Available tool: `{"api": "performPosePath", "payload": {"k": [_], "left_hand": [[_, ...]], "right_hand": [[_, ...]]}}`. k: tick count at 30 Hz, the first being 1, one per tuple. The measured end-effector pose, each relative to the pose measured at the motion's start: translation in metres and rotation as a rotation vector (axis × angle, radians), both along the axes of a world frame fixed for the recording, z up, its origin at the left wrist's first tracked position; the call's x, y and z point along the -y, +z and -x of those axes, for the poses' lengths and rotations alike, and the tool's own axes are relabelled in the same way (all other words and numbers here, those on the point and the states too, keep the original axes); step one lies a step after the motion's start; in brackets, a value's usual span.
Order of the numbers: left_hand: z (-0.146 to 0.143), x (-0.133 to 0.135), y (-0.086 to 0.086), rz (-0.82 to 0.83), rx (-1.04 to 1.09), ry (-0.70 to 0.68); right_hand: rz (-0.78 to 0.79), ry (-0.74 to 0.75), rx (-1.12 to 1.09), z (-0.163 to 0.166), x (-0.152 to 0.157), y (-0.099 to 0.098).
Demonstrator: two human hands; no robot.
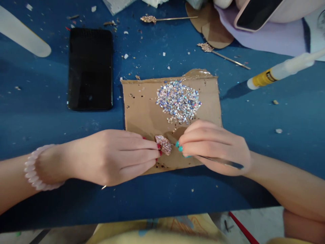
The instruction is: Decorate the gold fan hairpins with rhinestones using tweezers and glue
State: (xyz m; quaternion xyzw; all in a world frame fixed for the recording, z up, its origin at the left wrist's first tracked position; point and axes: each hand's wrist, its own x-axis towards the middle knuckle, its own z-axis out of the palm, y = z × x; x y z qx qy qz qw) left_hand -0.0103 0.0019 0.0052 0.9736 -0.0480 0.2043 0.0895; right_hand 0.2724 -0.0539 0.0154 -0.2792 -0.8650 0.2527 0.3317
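My left hand point(119, 156) pinches a small leaf-shaped piece point(164, 144) covered in pink glitter flakes, holding it over the near edge of a brown cardboard sheet point(142, 105). A thin stem tip shows below the left palm. My right hand point(213, 146), fingers closed, grips metal tweezers point(223, 162) whose tip points at the leaf-shaped piece. A heap of silvery iridescent flakes point(179, 101) lies on the cardboard just beyond both hands.
A black phone point(90, 69) lies left of the cardboard on the blue table point(38, 112). A glue bottle point(281, 71) lies at right. Two glittered leaf sticks point(223, 56) and cardboard cut-outs point(213, 28) sit at the back. Another phone point(256, 13) rests at the top right.
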Motion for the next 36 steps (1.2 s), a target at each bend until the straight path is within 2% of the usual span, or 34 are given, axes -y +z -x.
{"api": "performPosePath", "payload": {"k": [36], "left_hand": [[0.0003,-0.0002,-0.0026,0.008,-0.001,-0.009]], "right_hand": [[-0.021,0.013,0.041,-0.0003,0.0,0.0017]]}}
